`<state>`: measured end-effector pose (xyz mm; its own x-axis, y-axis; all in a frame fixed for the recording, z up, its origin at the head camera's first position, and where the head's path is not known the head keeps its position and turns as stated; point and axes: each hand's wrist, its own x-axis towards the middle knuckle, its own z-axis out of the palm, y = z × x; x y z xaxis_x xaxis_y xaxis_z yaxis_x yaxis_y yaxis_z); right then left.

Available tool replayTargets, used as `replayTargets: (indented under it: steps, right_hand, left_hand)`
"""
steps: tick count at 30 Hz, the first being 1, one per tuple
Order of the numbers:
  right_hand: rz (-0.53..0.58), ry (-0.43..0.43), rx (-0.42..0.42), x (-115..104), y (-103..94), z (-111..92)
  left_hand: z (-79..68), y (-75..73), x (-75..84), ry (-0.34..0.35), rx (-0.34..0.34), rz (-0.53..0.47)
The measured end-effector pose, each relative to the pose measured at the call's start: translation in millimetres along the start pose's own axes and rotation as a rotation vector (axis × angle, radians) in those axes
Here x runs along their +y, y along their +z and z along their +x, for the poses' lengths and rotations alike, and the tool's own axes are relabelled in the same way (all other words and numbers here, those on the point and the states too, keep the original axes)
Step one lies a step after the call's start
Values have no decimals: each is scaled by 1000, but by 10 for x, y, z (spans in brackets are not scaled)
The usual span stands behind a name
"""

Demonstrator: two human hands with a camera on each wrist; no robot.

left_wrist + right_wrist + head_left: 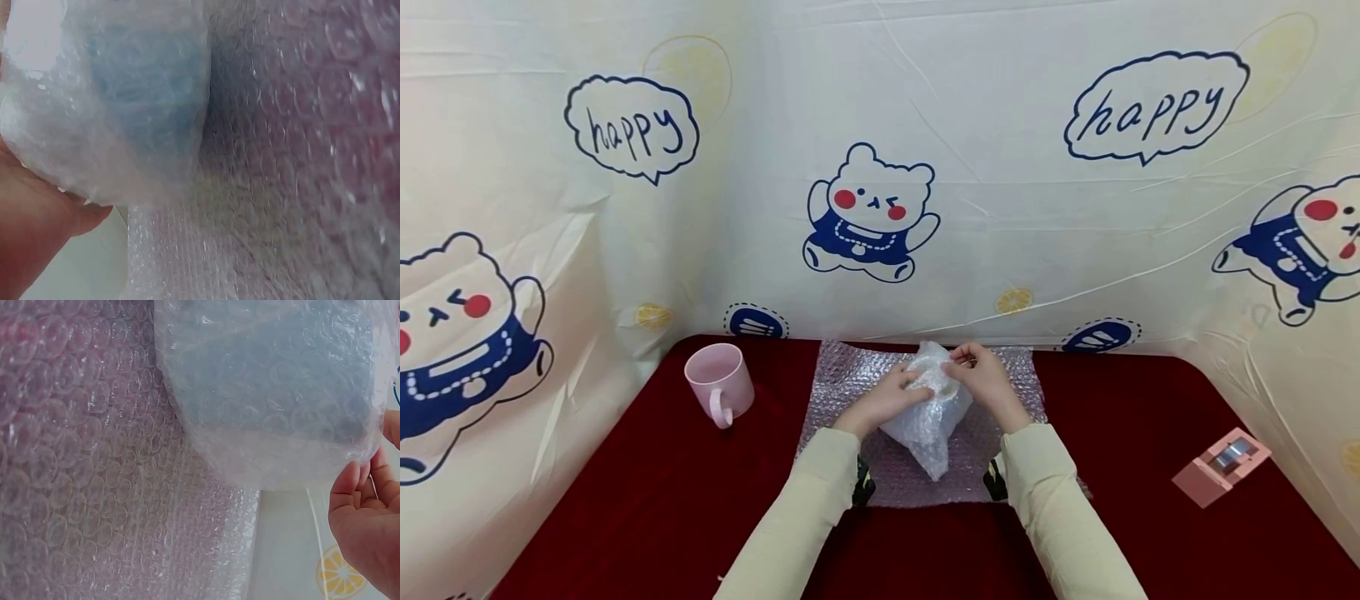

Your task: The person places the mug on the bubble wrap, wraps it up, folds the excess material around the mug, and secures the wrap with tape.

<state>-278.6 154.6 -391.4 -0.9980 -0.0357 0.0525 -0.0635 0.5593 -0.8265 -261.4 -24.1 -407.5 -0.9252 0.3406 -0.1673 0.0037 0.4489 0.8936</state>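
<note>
Bundle, bluish contents hazy behind bubble wrap, in grip of left hand and right hand

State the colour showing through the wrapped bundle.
Muted blue shows through the wrapped bundle, best in the right wrist view.

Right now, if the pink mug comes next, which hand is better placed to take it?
Probably the left hand: the pink mug stands on that side, while the right hand is across the wrapped bundle. Both touch it.
</note>
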Motion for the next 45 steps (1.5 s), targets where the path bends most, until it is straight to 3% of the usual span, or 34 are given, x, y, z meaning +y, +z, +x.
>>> replayTargets:
  steps: [8,10,21,25,31,38,41,45]
  right_hand:
    - [8,-16,16,10,9,2]
    - [14,-16,15,12,16,2]
    - [60,-22,112,-7,95,-29]
    - [71,-19,151,-2,126,-45]
    - [155,-4,199,33,142,-65]
    - [285,97,281,21,138,-189]
    - [361,162,263,3,142,-276]
    - [493,233,177,-55,195,-392]
  left_hand:
    - [69,102,125,86,223,213]
    - [85,116,148,92,250,231]
    - [117,147,178,111,250,181]
    - [116,149,147,154,246,159]
    - [92,140,69,159,255,99]
    - [-1,49,-20,154,235,111]
    - [-48,10,-45,126,210,63]
    - [-80,-28,-68,99,191,-4]
